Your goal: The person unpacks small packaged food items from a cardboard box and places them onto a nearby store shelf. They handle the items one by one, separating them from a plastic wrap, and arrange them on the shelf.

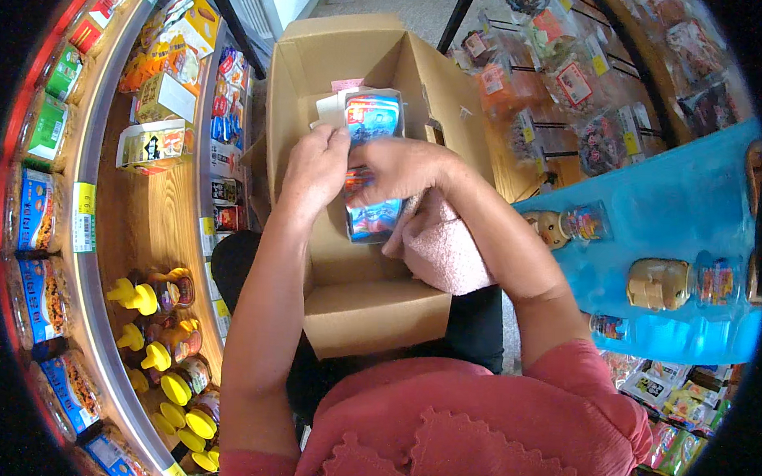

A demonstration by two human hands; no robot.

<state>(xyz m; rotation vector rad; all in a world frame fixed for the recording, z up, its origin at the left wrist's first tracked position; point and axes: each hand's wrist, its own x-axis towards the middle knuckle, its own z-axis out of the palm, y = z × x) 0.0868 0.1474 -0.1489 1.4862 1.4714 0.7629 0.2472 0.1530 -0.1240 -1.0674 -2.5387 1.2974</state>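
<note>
An open cardboard box [378, 310] stands in front of me. In it lies a smaller display carton [403, 106] filled with blue and red printed packets [374, 117]. My left hand [317, 160] is at the carton's left edge, its fingers curled; whether it grips the carton cannot be told. My right hand [396, 169], partly blurred, reaches across the packets with bent fingers near a small red and blue packet; a firm hold on it cannot be made out. A pink cloth [446, 250] hangs under my right wrist, over the box's near right side.
Wooden shelves at left hold plastic jars [42, 210], open cartons [151, 145] and bottles with yellow caps [143, 297]. Bagged goods [572, 84] hang on hooks at upper right. A blue display [659, 216] with bear-shaped jars [659, 284] stands at right.
</note>
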